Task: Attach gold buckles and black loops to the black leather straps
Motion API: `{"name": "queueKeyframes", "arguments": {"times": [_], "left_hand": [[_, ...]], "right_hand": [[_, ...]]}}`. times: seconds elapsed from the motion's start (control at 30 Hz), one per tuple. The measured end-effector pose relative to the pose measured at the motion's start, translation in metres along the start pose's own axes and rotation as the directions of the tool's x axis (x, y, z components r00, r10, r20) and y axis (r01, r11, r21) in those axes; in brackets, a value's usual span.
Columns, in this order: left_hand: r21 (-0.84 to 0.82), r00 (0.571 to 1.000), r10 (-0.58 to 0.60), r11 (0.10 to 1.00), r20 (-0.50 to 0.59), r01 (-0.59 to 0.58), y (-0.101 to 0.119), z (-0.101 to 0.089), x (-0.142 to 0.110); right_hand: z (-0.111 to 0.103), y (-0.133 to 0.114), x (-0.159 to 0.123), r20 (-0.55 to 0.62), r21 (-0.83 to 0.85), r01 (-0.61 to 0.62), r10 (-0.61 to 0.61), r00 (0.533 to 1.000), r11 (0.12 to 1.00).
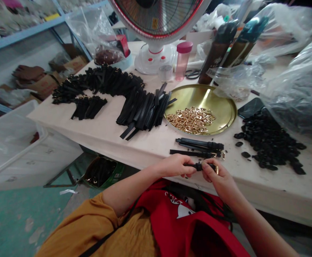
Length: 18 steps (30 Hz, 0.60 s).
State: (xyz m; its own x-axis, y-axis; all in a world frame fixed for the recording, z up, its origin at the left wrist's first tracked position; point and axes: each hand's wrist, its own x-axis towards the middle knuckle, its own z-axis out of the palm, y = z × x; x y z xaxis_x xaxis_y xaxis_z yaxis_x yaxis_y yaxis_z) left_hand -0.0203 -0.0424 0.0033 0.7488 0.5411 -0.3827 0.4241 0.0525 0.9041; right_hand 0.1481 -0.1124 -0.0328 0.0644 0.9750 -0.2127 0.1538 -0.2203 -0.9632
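Observation:
Both of my hands grip one black strap (198, 166) at the table's front edge. My left hand (178, 166) is closed on its left part, and my right hand (214, 173) pinches the right part, where a gold-coloured metal piece shows by the fingers. Just beyond my hands lie several finished-looking black straps (198, 144), some with gold buckles at their right ends. Behind them, a round gold tray (227, 116) carries a heap of small gold metal fittings (192, 120). To the right spreads a pile of small black loops (271, 139).
Bundled black strips (145, 109) cover the table's middle left, with more straps (99, 80) behind. A fan (156, 53), a pink-lidded bottle (184, 60), spray cans (217, 53) and plastic bags (303, 89) stand farther back. A white bin (56, 146) is left, below the table.

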Motion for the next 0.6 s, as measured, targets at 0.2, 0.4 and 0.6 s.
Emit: {"name": "queueKeyframes", "arguments": {"times": [0.2, 0.4, 0.6], "left_hand": [[0.246, 0.992, 0.09, 0.967, -0.093, -0.064, -0.005, 0.007, 0.005], [0.191, 0.994, 0.066, 0.98, -0.089, -0.048, -0.002, 0.005, 0.001], [0.072, 0.995, 0.072, 0.995, -0.066, -0.067, -0.003, 0.004, 0.005]], "right_hand": [[0.007, 0.002, -0.006, -0.03, 0.131, -0.047, 0.051, 0.998, 0.99], [0.004, -0.006, -0.001, 0.009, 0.099, -0.011, 0.01, 1.0, 0.995], [-0.006, -0.014, -0.001, 0.081, 0.026, 0.041, -0.043, 0.996, 0.999]]}}
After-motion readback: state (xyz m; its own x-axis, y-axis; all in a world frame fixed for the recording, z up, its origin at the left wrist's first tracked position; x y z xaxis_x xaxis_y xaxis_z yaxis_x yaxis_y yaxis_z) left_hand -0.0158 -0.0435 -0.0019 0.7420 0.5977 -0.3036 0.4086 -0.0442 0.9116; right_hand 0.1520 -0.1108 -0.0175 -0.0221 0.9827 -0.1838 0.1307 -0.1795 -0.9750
